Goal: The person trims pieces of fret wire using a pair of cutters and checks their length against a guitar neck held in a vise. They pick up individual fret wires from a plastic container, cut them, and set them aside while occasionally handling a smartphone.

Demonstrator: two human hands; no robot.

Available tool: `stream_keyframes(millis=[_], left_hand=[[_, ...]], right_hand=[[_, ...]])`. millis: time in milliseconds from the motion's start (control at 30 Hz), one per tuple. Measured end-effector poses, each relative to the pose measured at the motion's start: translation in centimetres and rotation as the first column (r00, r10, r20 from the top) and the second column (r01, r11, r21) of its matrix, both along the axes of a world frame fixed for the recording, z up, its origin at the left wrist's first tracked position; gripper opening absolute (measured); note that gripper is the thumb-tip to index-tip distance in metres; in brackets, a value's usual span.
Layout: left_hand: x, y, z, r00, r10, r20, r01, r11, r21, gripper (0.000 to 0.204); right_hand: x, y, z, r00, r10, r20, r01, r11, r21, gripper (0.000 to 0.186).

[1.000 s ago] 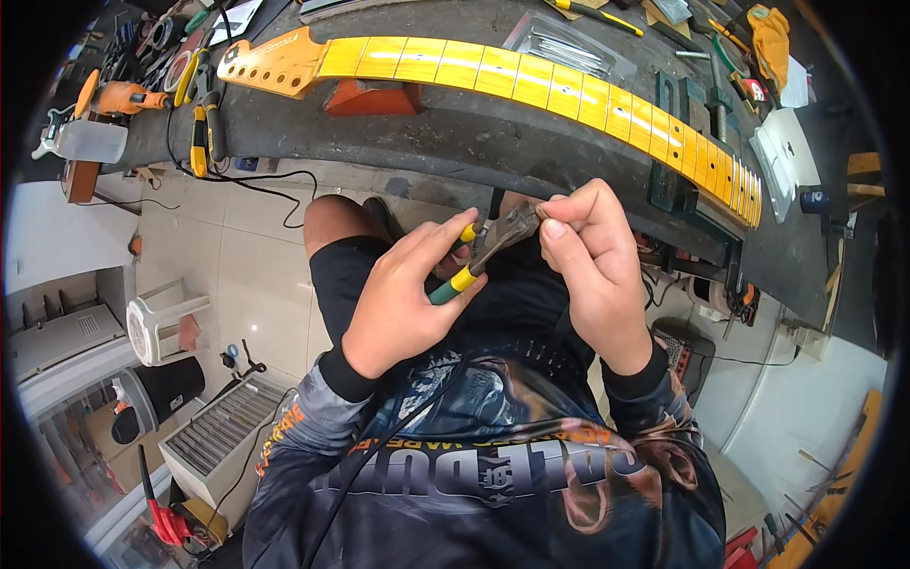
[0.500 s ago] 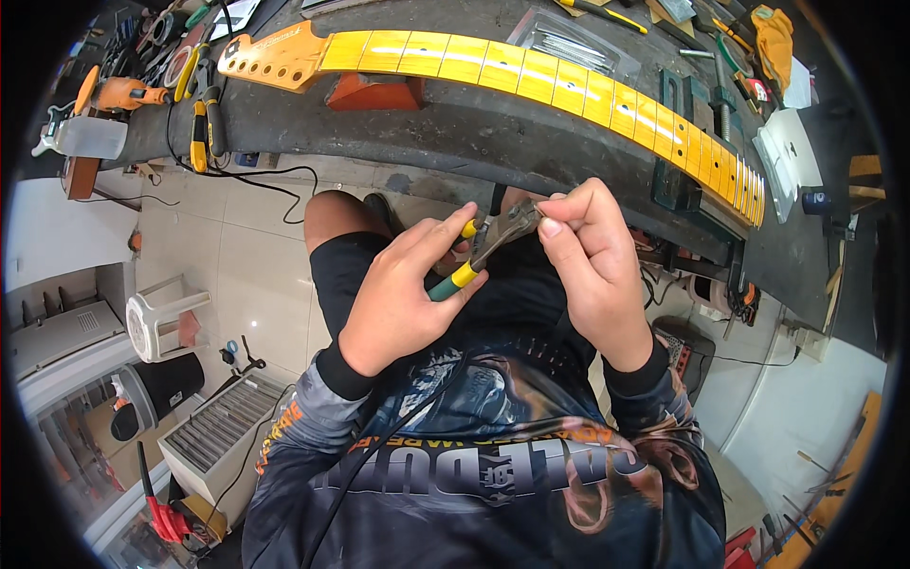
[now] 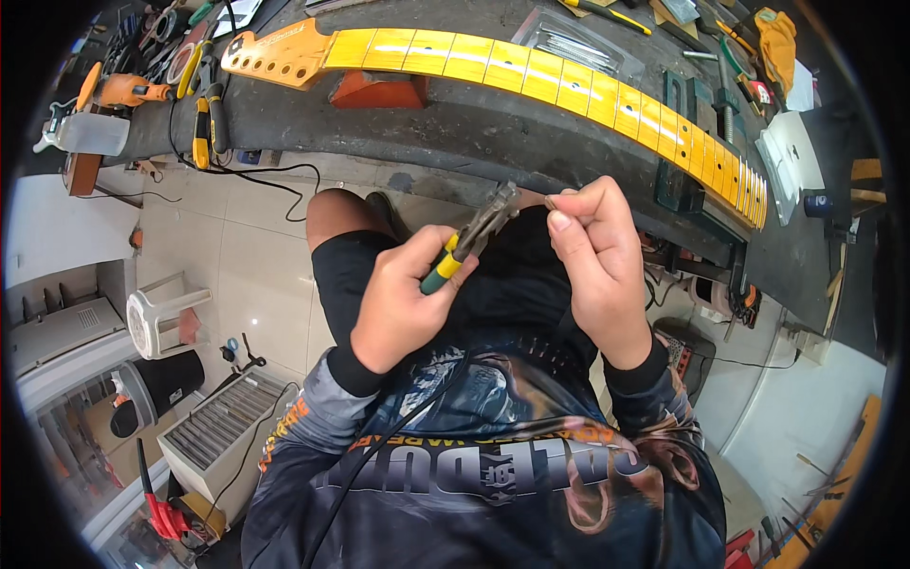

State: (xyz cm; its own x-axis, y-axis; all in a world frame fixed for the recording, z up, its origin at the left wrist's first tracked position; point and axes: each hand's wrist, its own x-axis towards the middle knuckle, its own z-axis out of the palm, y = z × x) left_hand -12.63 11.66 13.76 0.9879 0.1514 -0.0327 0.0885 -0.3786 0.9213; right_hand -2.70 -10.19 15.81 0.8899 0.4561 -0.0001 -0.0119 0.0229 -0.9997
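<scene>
My left hand (image 3: pixel 398 303) is closed round pliers (image 3: pixel 450 263) with green and yellow handles, their metal head raised toward the bench's front edge. Just right of that head, my right hand (image 3: pixel 597 275) pinches a tiny metal piece (image 3: pixel 551 201) between thumb and index finger, too small to make out fully; the pliers and those fingertips are apart. Beyond both hands lies a maple guitar neck (image 3: pixel 502 66) with a glossy yellow fretted face, headstock to the left, resting over a red wedge-shaped block (image 3: pixel 379 92) on the dark workbench (image 3: pixel 313 128).
An orange power tool (image 3: pixel 128 92), a spray bottle (image 3: pixel 90 137) and yellow-handled pliers (image 3: pixel 201 137) crowd the bench's left. A green vise (image 3: pixel 671 142) sits under the neck. Below are a white stool (image 3: pixel 156 327), a black bin (image 3: pixel 152 389) and cables on the tiled floor.
The pliers' head has pulled up and left, away from my right fingertips. My left fingers have closed further round the handles, bringing them together. My right hand has barely moved.
</scene>
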Motion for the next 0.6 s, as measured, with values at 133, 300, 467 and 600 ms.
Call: stream_keyframes(millis=[133, 300, 467, 600], left_hand=[[1.0, 0.8, -0.1, 0.984, -0.044, 0.171, 0.030, 0.996, 0.082, 0.035], [1.2, 0.5, 1.6, 0.989, -0.145, -0.036, 0.149, 0.977, 0.154, 0.058], [1.2, 0.2, 1.5, 0.987, -0.157, -0.014, 0.157, 0.976, 0.152, 0.066], [1.2, 0.3, 1.5, 0.985, -0.173, -0.016, 0.174, 0.973, 0.154, 0.069]], right_hand=[[0.2, -0.1, 0.1, 0.994, 0.055, -0.090, -0.043, 0.992, 0.121, 0.003], [0.1, 0.2, 0.6, 0.982, 0.101, -0.161, -0.062, 0.970, 0.235, 0.004], [0.0, 0.0, 0.7, 0.982, 0.108, -0.152, -0.074, 0.974, 0.212, 0.005], [0.0, -0.1, 0.7, 0.984, 0.107, -0.140, -0.078, 0.977, 0.197, 0.005]])
